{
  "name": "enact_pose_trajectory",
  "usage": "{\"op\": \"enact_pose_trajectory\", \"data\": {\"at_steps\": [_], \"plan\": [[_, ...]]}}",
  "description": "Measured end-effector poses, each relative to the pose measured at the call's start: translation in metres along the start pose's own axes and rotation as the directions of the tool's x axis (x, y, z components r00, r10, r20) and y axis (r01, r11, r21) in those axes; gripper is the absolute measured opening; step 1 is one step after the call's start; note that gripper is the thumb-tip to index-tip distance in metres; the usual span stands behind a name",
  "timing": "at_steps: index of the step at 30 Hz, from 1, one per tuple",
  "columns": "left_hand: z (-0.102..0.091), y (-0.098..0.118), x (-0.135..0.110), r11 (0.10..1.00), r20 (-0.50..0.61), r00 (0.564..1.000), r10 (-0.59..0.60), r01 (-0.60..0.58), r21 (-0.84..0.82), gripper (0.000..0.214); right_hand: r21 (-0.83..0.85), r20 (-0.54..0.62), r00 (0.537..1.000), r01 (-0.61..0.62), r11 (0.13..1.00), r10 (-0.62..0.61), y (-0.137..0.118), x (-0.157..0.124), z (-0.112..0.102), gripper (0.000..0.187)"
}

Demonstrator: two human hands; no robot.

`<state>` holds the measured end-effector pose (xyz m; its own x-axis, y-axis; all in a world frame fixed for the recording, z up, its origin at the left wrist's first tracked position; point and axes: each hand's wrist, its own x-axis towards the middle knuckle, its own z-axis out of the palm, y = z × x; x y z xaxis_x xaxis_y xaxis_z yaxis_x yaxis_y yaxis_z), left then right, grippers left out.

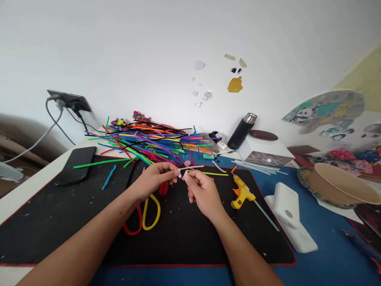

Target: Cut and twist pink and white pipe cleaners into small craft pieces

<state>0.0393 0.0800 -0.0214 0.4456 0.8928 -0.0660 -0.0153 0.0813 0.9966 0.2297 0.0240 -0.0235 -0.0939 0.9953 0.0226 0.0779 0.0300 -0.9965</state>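
My left hand [154,176] and my right hand [200,188] meet over the black mat [74,222]. Both pinch a thin pale pink pipe cleaner [192,168] that runs between their fingertips, its free end sticking out to the right. Under my left hand lie scissors with red and yellow handles [147,216]. A small pink disc [187,163] and a yellow pipe cleaner [216,174] lie just behind my hands. A big heap of coloured pipe cleaners [149,141] is piled at the back of the table.
A yellow glue gun [241,192] lies right of my hands, clear glue sticks [256,165] behind it. White power banks [287,206] sit on the blue surface. A black phone [76,165] lies at left, a dark flask [241,131] at the back, a paper bowl [342,180] at right.
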Motion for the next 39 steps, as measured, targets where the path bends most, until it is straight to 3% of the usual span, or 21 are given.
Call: {"op": "enact_pose_trajectory", "data": {"at_steps": [23,39], "plan": [[-0.008,0.007,-0.002,0.995,0.164,0.986,-0.038,0.022,0.099,0.037,-0.170,0.149,0.989,0.010,0.985,0.015,-0.007,0.002,-0.015,0.026],[-0.011,0.008,-0.002,0.993,0.180,0.982,-0.050,0.028,0.119,0.040,-0.182,0.165,0.985,-0.014,0.983,0.045,-0.001,0.001,-0.017,0.025]]}}
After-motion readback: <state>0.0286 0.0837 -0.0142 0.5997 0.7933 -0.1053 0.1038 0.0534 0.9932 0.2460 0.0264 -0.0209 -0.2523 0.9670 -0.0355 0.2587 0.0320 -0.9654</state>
